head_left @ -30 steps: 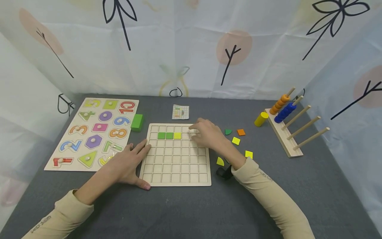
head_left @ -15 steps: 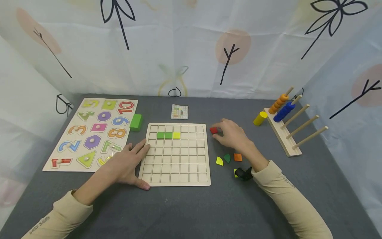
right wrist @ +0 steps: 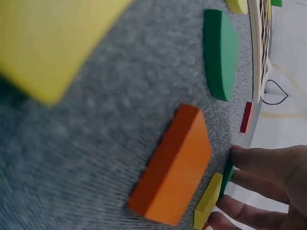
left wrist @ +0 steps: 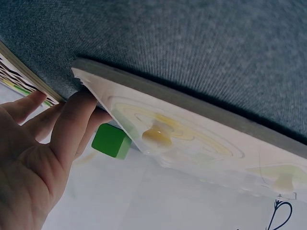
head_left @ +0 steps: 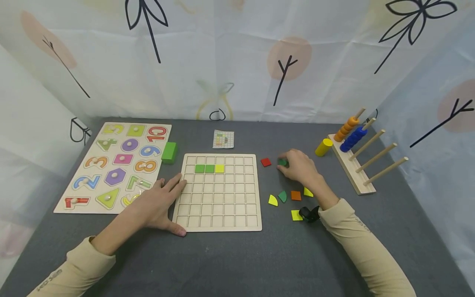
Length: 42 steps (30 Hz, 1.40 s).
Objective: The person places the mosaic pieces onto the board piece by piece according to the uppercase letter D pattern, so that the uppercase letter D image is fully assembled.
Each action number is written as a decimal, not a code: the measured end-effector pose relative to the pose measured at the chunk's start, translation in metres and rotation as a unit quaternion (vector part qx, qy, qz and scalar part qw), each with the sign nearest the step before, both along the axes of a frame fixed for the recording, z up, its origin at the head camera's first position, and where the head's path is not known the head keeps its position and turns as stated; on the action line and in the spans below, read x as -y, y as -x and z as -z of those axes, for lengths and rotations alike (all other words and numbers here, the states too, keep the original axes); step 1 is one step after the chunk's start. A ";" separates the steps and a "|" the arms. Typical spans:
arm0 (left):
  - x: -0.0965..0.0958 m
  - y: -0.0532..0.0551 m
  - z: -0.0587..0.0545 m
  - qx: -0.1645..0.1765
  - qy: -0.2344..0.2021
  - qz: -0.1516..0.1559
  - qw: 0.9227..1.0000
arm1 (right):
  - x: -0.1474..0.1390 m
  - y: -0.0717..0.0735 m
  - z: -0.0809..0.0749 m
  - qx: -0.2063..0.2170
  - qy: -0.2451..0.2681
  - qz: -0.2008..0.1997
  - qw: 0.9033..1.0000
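In the head view my left hand (head_left: 163, 202) rests along the left edge of a wooden grid board (head_left: 219, 200), fingers spread and relaxed. Two green square tiles (head_left: 205, 168) and one yellow square tile (head_left: 220, 168) lie in its second row. My right hand (head_left: 298, 167) is right of the board, thumb and fingers pinching a green rounded tile (head_left: 283, 162). The right wrist view shows this green tile (right wrist: 227, 177) edge-on at the fingertips. Just left of that hand lies a red square tile (head_left: 265, 162). A yellow quarter-round (head_left: 273, 200), a green rounded tile (head_left: 282, 196) and an orange square (head_left: 295, 195) lie nearer.
Yellow tiles (head_left: 297, 215) lie by the right wrist's black strap (head_left: 309, 214). A number puzzle board (head_left: 115, 165) and green block (head_left: 169, 152) stand left. A patterned card (head_left: 223, 139) lies behind the grid. At right are a yellow cylinder (head_left: 324, 147) and pegged bead stand (head_left: 352, 165).
My right hand has gone from over the board's upper right to the table beside it. It has let go of the red tile there and now pinches the green one. My left hand stays put.
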<state>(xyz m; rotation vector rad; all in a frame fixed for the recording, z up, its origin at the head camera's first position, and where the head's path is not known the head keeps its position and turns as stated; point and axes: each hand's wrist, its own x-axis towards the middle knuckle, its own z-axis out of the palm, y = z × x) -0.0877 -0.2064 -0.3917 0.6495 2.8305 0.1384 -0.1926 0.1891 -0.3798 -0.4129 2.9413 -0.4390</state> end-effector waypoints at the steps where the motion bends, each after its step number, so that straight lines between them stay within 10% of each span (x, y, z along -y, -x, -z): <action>1: 0.000 0.000 0.000 -0.001 0.000 0.000 1.000 | 0.000 0.001 0.001 0.003 0.005 -0.002 1.000; 11: -0.001 0.001 0.000 0.001 0.006 0.000 1.000 | -0.001 0.003 -0.001 0.048 0.038 -0.114 0.992; 22: 0.000 0.001 0.001 0.005 0.006 -0.001 1.000 | 0.000 -0.002 -0.001 0.040 0.007 -0.037 0.998; 42: 0.000 0.001 0.001 0.003 0.006 0.000 1.000 | 0.013 -0.011 -0.004 0.017 0.030 -0.064 0.997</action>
